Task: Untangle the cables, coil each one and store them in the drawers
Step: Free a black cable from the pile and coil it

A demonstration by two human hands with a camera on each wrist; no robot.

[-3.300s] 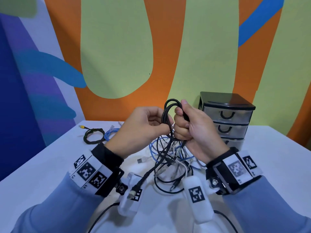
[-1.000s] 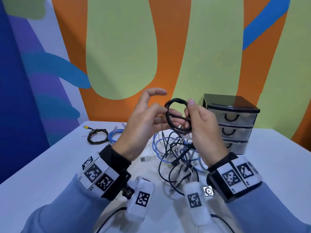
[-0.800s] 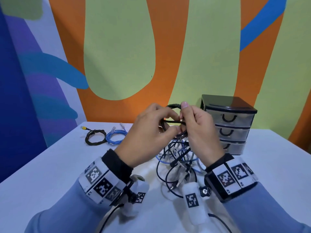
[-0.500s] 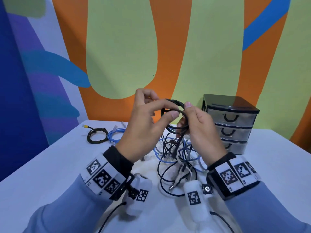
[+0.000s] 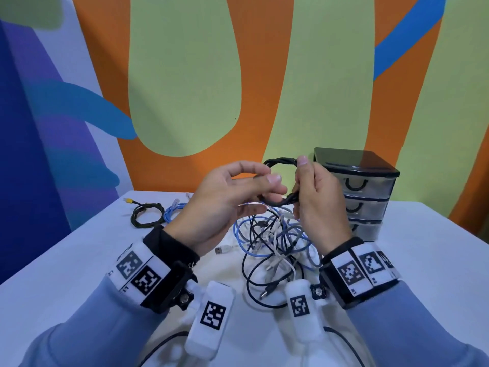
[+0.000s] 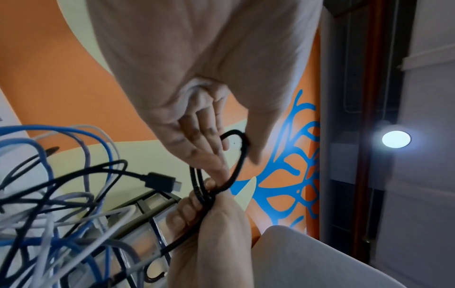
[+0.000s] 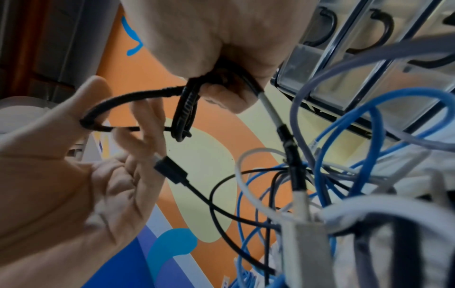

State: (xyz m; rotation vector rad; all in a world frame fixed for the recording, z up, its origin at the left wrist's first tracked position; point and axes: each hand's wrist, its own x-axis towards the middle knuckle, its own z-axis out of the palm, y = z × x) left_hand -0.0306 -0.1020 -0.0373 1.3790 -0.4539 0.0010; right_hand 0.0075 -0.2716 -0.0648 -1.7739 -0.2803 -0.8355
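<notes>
A black cable (image 5: 280, 160) is wound into a small coil held up between both hands above the table. My right hand (image 5: 300, 181) grips the bundled side of the coil (image 7: 187, 109), thumb on top. One loop (image 7: 138, 95) of the coil sits between the thumb and fingers of my left hand (image 5: 267, 174), also visible in the left wrist view (image 6: 242, 155). Below lies a tangle of blue, white, grey and black cables (image 5: 275, 245). A small three-drawer unit (image 5: 370, 186) stands behind my right hand, drawers closed.
A coiled black cable (image 5: 146, 214) and a coiled blue cable (image 5: 173, 211) lie at the far left of the white table (image 5: 79, 260). A black plug (image 7: 172, 171) hangs by my left fingers. A USB plug (image 5: 219, 250) lies beside the tangle. A painted wall backs the table.
The black cable's hanging length has been wound into a small coil. In the last half second my left hand drew back to the left from over the coil, holding one loop.
</notes>
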